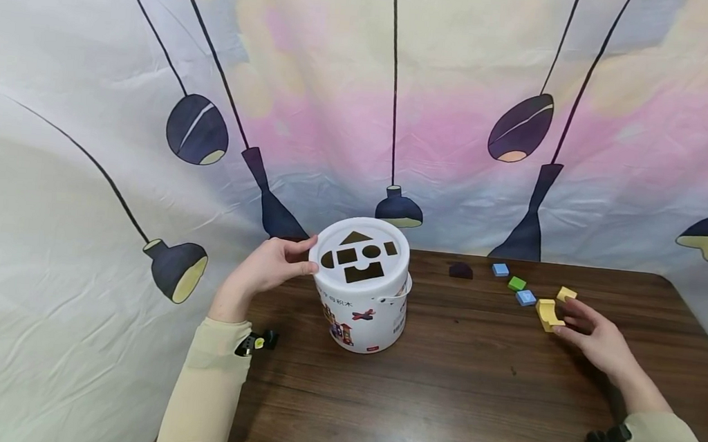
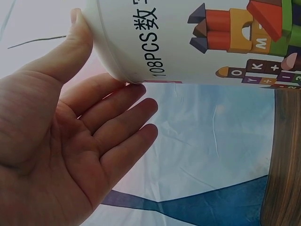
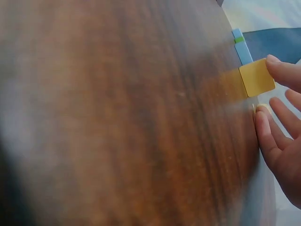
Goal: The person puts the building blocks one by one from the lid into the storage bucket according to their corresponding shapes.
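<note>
A white lidded bucket (image 1: 377,323) stands on the table, printed with pictures of building blocks. Its lid (image 1: 328,236) has several shaped holes. My left hand (image 1: 266,266) touches the left side of the lid's rim with thumb and index finger. In the left wrist view the other fingers of the left hand (image 2: 89,122) stretch out loosely beside it. On the right, my right hand (image 1: 597,341) is at a yellow arch-shaped block (image 1: 545,312), thumb touching its edge (image 3: 256,79). The other fingertips are spread near a small yellow block (image 1: 567,293), partly hidden in the right wrist view.
Two blue blocks, one farther back (image 1: 501,269) and one nearer (image 1: 525,298), lie with a green block (image 1: 517,284) left of the yellow ones. A dark block (image 1: 461,270) is beside the bucket. A lamp-patterned cloth (image 1: 338,109) hangs behind the wooden table (image 1: 427,407).
</note>
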The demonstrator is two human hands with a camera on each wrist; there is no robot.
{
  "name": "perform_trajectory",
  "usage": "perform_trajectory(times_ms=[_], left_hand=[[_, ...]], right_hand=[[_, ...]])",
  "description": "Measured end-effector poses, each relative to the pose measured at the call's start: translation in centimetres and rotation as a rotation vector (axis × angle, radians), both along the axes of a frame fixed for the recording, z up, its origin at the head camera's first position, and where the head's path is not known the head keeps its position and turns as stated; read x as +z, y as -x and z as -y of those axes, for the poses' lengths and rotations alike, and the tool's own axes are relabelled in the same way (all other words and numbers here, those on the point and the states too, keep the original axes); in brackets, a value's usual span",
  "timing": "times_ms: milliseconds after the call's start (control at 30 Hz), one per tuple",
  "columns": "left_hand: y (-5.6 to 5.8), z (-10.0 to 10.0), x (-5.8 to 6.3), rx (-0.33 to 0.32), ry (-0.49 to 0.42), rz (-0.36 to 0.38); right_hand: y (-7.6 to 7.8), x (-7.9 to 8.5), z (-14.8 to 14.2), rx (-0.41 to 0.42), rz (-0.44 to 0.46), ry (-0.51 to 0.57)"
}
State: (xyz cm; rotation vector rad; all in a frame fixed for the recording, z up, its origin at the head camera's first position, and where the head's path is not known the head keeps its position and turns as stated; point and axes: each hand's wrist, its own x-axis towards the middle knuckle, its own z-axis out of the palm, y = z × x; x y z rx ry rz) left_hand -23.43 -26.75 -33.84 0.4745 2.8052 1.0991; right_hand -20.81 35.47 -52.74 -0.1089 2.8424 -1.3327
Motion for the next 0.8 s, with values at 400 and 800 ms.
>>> perform_trajectory(times_ms=[400,800], left_hand=[[0.1,0.0,-0.1,-0.005,0.009,-0.003],[0.1,0.1,0.0,-0.001,-0.011,0.012]], right_hand=[[0.9,0.2,-0.2,0.092,0.089,0.004],[1.6,0.0,-0.3,0.135,0.079,-0.007]])
